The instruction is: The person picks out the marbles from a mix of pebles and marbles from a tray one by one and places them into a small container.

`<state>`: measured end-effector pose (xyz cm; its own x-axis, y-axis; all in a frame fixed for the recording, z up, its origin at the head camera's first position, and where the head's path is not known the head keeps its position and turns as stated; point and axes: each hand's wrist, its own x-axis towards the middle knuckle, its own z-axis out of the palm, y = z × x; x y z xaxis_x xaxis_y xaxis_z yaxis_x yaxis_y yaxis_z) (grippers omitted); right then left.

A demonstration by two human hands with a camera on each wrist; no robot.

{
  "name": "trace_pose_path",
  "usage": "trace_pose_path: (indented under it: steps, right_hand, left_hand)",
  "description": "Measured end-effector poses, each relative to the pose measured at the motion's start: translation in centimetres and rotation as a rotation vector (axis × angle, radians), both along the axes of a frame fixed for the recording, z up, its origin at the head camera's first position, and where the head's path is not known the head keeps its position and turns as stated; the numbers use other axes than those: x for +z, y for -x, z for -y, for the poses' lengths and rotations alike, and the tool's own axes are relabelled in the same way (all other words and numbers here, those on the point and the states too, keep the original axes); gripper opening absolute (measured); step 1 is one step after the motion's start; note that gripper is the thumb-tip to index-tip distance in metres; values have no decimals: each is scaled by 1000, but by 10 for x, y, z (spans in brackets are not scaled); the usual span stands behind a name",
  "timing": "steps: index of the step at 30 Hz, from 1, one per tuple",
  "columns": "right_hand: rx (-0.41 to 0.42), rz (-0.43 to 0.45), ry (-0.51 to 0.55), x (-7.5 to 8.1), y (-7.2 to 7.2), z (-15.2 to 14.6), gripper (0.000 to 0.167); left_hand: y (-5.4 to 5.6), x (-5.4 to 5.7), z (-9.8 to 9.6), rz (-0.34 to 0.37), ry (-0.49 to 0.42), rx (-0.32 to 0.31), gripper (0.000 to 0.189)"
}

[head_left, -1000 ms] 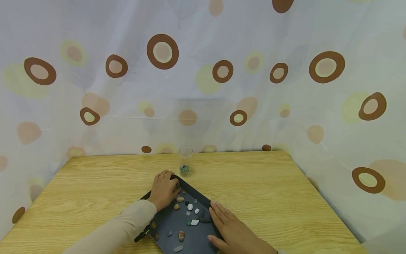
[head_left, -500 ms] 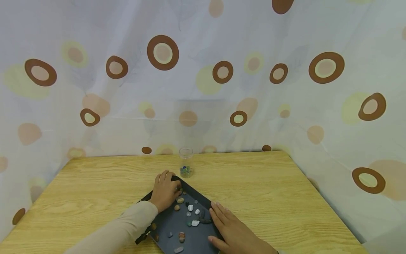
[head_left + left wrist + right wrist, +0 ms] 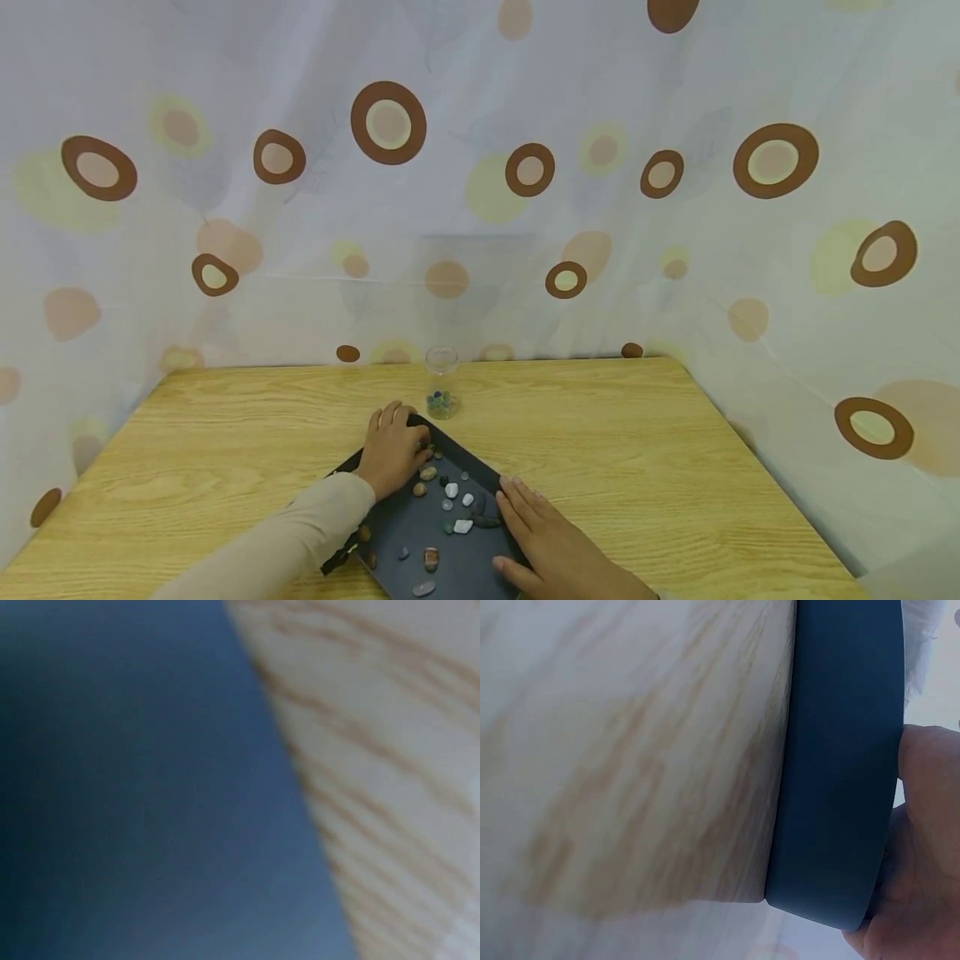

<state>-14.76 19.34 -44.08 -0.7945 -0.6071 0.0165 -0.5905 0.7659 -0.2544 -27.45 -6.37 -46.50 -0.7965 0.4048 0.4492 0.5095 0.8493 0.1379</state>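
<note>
A dark tray [image 3: 420,533] lies turned on the table, with several small stones spread across it. My left hand [image 3: 390,454] reaches over its far left corner. Its index finger and thumb are curled together inside the corner, about a small dark stone [image 3: 421,445] mostly hidden by the fingers. Near that hand sit tan stones [image 3: 427,473]; farther right are white stones [image 3: 452,490] and a long dark stone [image 3: 486,522]. My right hand [image 3: 558,546] rests on the tray's right rim, fingers straight and thumb spread over the inside. The right wrist view shows the tray's outer wall [image 3: 836,765] beside that hand.
Just beyond the tray's far corner stands a clear glass jar [image 3: 442,383] with blue and green pieces at its bottom. The wooden table [image 3: 637,442] extends around the tray. A white patterned curtain [image 3: 480,208] hangs behind and at the sides.
</note>
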Motion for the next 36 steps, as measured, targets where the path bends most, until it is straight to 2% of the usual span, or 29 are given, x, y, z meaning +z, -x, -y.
trace_pose_path:
  steps: [5,10,13,17,21,25,31,36]
  right_hand:
    - [-4,13,-8,0,1,1,74]
    - [-4,30,-14,-2,2,2,74]
    - [-6,31,-9,-3,1,2,74]
    - [-5,11,0,-3,1,1,74]
    - [6,-13,8,-2,1,0,73]
    - [21,-47,3,-2,1,0,74]
    - [18,-47,-7,-3,1,-1,74]
    - [12,-32,-10,-3,2,-1,74]
  left_hand:
    - [-1,1,1,10,-12,-7,10]
    - [-4,4,6,48,-31,-15,10]
    - [-6,17,9,86,-54,-35,9]
    - [-5,46,11,119,-95,-69,9]
    - [3,70,11,98,-155,-83,7]
    - [14,85,5,84,-243,-95,9]
    - [28,94,-8,119,-385,-67,14]
    - [37,92,-16,100,-487,-8,16]
